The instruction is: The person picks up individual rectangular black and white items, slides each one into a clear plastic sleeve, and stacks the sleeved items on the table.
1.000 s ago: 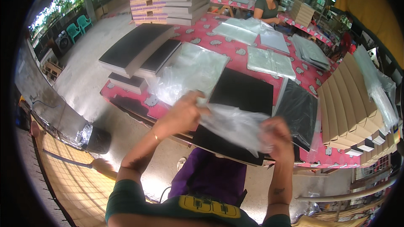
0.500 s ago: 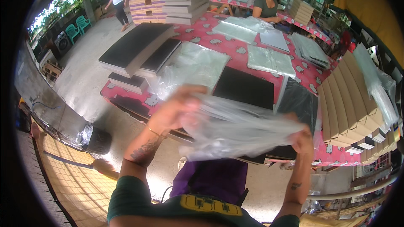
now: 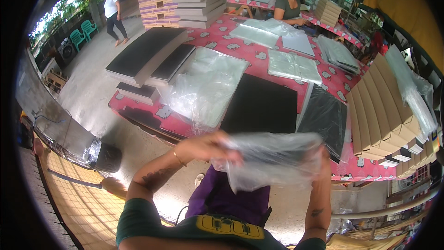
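Observation:
Between my two hands a clear plastic bag [image 3: 273,164] is stretched out over the table's near edge. My left hand [image 3: 208,148] is closed on the bag's left end. My right hand [image 3: 320,156] grips its right end, its fingers partly veiled by the film. Just beyond the bag lies a black board or book [image 3: 261,104] flat on the table. To its right rests another black one in clear plastic [image 3: 322,120]. A pile of clear bags [image 3: 206,85] spreads to the left of the black board.
Black-covered books [image 3: 145,53] are stacked at the table's left. Brown boxes [image 3: 381,111] stand in a row at the right. The table's pink printed cover [image 3: 249,58] carries more plastic packs [image 3: 294,66]. One person [image 3: 290,4] sits at the far side; another [image 3: 113,11] walks at far left.
Both hands have drawn the bag down toward me, and it hangs lower, off the black board. The walking person at far left has moved a little left and nearer.

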`<state>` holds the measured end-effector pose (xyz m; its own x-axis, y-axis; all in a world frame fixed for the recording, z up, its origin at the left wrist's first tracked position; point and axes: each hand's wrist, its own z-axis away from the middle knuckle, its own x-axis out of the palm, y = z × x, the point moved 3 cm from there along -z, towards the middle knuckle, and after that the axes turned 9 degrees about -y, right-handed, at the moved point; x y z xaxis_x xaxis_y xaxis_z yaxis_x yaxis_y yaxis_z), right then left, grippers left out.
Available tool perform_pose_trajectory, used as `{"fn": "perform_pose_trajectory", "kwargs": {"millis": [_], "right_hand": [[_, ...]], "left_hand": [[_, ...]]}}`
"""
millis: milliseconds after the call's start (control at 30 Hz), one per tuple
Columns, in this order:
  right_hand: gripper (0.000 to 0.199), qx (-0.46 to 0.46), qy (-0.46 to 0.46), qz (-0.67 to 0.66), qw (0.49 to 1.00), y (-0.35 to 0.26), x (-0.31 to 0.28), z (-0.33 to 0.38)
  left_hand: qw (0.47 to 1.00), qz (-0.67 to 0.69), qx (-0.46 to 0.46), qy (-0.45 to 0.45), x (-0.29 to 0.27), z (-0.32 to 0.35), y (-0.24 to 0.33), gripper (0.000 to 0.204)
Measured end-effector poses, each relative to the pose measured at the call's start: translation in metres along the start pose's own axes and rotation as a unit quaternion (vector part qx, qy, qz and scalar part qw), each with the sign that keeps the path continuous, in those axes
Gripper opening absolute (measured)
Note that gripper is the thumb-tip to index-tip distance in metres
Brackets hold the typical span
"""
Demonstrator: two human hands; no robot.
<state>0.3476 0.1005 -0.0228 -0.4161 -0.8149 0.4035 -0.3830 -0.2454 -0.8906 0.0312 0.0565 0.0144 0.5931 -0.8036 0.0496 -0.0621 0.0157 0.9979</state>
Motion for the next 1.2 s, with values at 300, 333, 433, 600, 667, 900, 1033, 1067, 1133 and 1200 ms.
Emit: {"fn": "perform_pose_trajectory", "kwargs": {"millis": [300,333,433,600,667,900,1033,1067,1133,1200], "right_hand": [[0.029,-0.036,-0.161,-0.183,0.969,0.035,-0.004,0.038],[0.028,0.008,-0.177,-0.132,0.975,0.039,-0.006,0.048],[0.022,0.067,-0.001,0.077,0.995,0.049,0.021,0.050],[0.034,-0.002,0.377,0.150,0.914,0.094,0.048,0.062],[0.048,0.018,0.463,0.220,0.859,0.093,0.062,0.052],[0.054,0.008,0.497,0.264,0.826,0.095,0.068,0.042],[0.046,-0.032,0.459,0.234,0.857,0.087,0.056,0.074],[0.044,-0.059,0.419,0.191,0.885,0.076,0.051,0.082],[0.047,-0.123,0.315,0.121,0.933,0.038,0.059,0.076],[0.055,-0.214,0.290,0.177,0.916,0.006,0.047,0.076]], "left_hand": [[0.997,0.062,-0.031,0.019,-0.011,0.040,-0.041,0.030],[0.985,0.162,0.023,0.061,-0.010,0.057,-0.050,0.035],[0.953,0.238,0.081,0.169,-0.005,0.064,-0.042,0.030],[0.883,0.027,-0.075,0.462,0.047,0.063,-0.090,0.030],[0.849,-0.012,-0.068,0.524,0.050,0.057,-0.098,0.042],[0.840,-0.104,-0.074,0.527,0.050,0.052,-0.096,0.045],[0.848,-0.044,0.079,0.521,0.053,0.073,-0.095,0.029],[0.852,0.034,0.097,0.513,0.056,0.074,-0.078,0.020],[0.872,0.121,0.161,0.446,0.056,0.062,-0.017,0.021],[0.866,0.148,0.262,0.401,0.041,0.066,0.005,0.024]]}}
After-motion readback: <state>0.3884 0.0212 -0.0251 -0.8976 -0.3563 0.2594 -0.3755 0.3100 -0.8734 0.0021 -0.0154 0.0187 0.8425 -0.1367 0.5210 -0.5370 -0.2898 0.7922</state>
